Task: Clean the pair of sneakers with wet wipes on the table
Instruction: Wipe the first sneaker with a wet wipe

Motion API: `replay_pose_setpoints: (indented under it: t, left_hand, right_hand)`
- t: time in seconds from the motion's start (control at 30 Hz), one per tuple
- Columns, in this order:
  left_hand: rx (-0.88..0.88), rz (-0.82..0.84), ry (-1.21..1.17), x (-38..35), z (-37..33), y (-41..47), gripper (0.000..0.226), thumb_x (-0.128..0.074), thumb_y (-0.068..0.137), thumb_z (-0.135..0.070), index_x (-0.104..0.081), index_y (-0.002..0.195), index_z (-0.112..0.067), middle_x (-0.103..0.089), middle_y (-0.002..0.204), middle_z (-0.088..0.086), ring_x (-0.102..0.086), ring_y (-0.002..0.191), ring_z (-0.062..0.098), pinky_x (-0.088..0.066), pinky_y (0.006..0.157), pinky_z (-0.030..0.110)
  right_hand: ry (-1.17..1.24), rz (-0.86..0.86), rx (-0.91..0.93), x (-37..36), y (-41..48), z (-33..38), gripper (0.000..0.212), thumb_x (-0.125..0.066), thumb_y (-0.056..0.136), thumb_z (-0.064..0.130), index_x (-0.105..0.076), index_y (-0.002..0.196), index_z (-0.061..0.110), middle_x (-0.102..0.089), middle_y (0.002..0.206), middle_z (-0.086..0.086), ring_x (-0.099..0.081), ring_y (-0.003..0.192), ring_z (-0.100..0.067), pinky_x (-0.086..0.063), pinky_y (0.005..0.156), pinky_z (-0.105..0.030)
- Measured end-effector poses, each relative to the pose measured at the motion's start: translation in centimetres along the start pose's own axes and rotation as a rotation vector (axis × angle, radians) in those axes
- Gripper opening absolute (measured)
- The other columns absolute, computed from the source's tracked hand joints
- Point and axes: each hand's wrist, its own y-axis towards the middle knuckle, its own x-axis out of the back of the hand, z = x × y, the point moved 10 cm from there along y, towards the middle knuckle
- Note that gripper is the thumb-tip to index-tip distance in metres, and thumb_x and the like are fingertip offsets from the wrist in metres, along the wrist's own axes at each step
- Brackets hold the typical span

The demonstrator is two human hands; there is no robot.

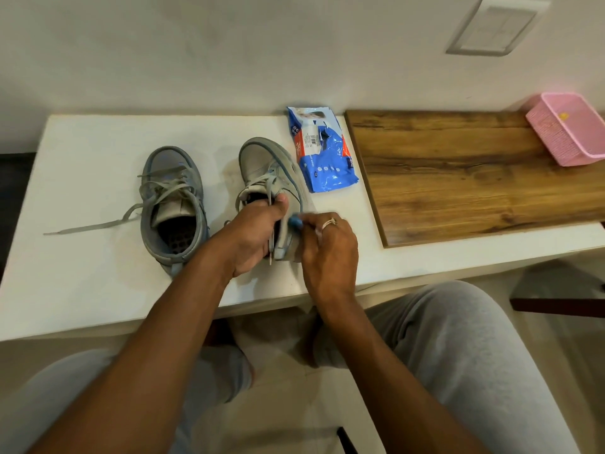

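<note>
Right by the heel of the shoe, the right hand (pixel 329 253) is closed on a wet wipe (pixel 302 239) and presses it against the outer side of the right sneaker (pixel 265 168). Only a pale bit of the wipe shows past the fingers, so its shape is hard to tell. The left hand (pixel 253 235) grips the same sneaker at its opening, with the thumb on the tongue and the fingers tucked inside, to hold it steady. The toe points away from the person, toward the wall.

It looks like the wiping step is going on, and this shoe is the one being cleaned. Next, the wiping hand would likely need to rub along the side toward the toe, while the other hand keeps the shoe from sliding.

Just beside the shoe's toe lies the blue wipes pack (pixel 319 152), close enough to reach for a fresh wipe. The left sneaker (pixel 172 198) sits a little way off on the white table (pixel 82 165), upright, with its laces loose and one lace trailing out to the side. No hand touches it, so it probably waits its turn.
</note>
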Motion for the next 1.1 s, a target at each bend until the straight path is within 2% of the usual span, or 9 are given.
replay_pose_setpoints:
  t: [0.07,0.13,0.3,0.6,0.7,0.83,0.93,1.1]
  left_hand:
    - [0.001,-0.001,0.004,-0.1,0.0,0.2,0.040,-0.043,0.100,-0.034,-0.046,0.136,-0.017,-0.062,0.120,0.005,-0.059,0.111,0.021,-0.050,0.095,0.043]
    - [-0.003,-0.010,0.024,-0.3,-0.1,0.3,0.042,-0.044,0.099,-0.035,-0.044,0.138,-0.019,-0.060,0.127,0.004,-0.056,0.117,0.022,-0.045,0.102,0.045]
    - [-0.011,-0.031,0.024,-0.1,0.0,0.2,0.043,-0.043,0.099,-0.038,-0.045,0.137,-0.018,-0.059,0.128,0.006,-0.057,0.117,0.023,-0.046,0.101,0.045]
    - [-0.008,-0.044,0.071,0.1,0.3,0.6,0.047,-0.044,0.098,-0.041,-0.041,0.141,-0.023,-0.058,0.129,0.002,-0.055,0.119,0.023,-0.045,0.102,0.048]
    - [-0.008,-0.053,0.072,0.2,0.2,0.5,0.047,-0.043,0.098,-0.041,-0.039,0.142,-0.022,-0.057,0.130,0.003,-0.055,0.118,0.023,-0.045,0.101,0.047]
    - [-0.005,-0.036,0.054,0.0,0.1,0.1,0.042,-0.041,0.100,-0.038,-0.044,0.138,-0.021,-0.060,0.126,0.005,-0.057,0.115,0.023,-0.047,0.099,0.046]
    - [-0.009,-0.016,0.060,-0.3,0.0,0.1,0.040,-0.039,0.101,-0.037,-0.043,0.137,-0.021,-0.059,0.125,0.003,-0.056,0.115,0.021,-0.045,0.101,0.044]
    - [-0.013,-0.009,0.071,-0.1,0.2,0.6,0.041,-0.040,0.101,-0.037,-0.044,0.138,-0.020,-0.059,0.128,0.002,-0.055,0.118,0.020,-0.043,0.104,0.044]
  right_hand:
    - [-0.041,0.019,-0.015,0.2,-1.5,-0.7,0.018,-0.061,0.094,0.023,-0.071,0.108,0.026,-0.067,0.100,0.005,-0.056,0.091,-0.012,-0.052,0.079,-0.036]
    - [-0.080,0.008,-0.035,0.5,-1.6,-1.3,0.017,-0.062,0.094,0.023,-0.071,0.108,0.024,-0.067,0.099,0.003,-0.056,0.090,-0.013,-0.052,0.077,-0.038]
    - [-0.050,-0.026,-0.087,0.6,1.4,-1.4,0.018,-0.063,0.093,0.023,-0.071,0.108,0.022,-0.068,0.101,0.003,-0.057,0.093,-0.012,-0.053,0.081,-0.037]
    - [-0.104,0.062,-0.092,0.2,-0.9,-1.8,0.017,-0.063,0.093,0.024,-0.072,0.108,0.024,-0.066,0.097,0.005,-0.054,0.089,-0.011,-0.052,0.081,-0.037]
    - [-0.050,0.030,-0.095,0.1,0.9,-1.5,0.018,-0.063,0.093,0.024,-0.072,0.108,0.022,-0.068,0.100,0.004,-0.057,0.092,-0.011,-0.052,0.084,-0.034]
    - [0.021,-0.003,-0.072,-0.1,3.6,-0.5,0.016,-0.064,0.091,0.020,-0.074,0.104,0.021,-0.070,0.097,0.002,-0.061,0.090,-0.013,-0.052,0.079,-0.028]
    - [0.025,0.105,-0.117,-1.2,5.7,-0.6,0.017,-0.062,0.093,0.020,-0.075,0.104,0.020,-0.072,0.098,0.001,-0.062,0.090,-0.013,-0.049,0.076,-0.023]
    - [-0.030,0.271,-0.073,-3.1,9.1,0.0,0.018,-0.064,0.090,0.021,-0.076,0.103,0.021,-0.074,0.099,-0.003,-0.065,0.095,-0.019,-0.054,0.080,-0.032]
